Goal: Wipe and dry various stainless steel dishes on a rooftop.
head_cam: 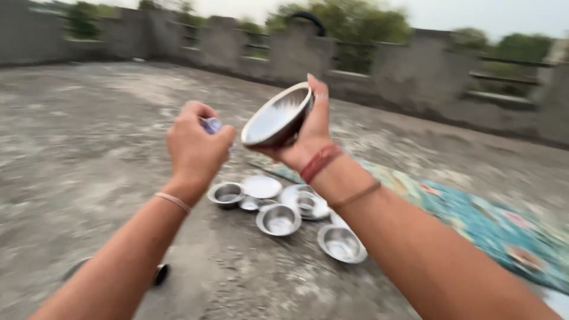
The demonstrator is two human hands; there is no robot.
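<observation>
Outdoors on a rough grey concrete roof floor (89,148), bounded at its far edge by a low parapet wall (415,71) with trees beyond. Right hand (311,133) clamped on a tilted steel bowl (275,117), raised above the floor; left hand (195,148) closed round a small pale object (211,124), too blurred to identify. Below, more steel bowls and plates (278,213) clustered mid-floor beside a patterned mat (492,225).

Steel bowls (279,220) lie on the floor (89,148), left of mat (492,225).

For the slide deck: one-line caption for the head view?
Right hand holds a tilted steel bowl, left hand grips a small purplish item, above steel dishes on a concrete floor.
</observation>
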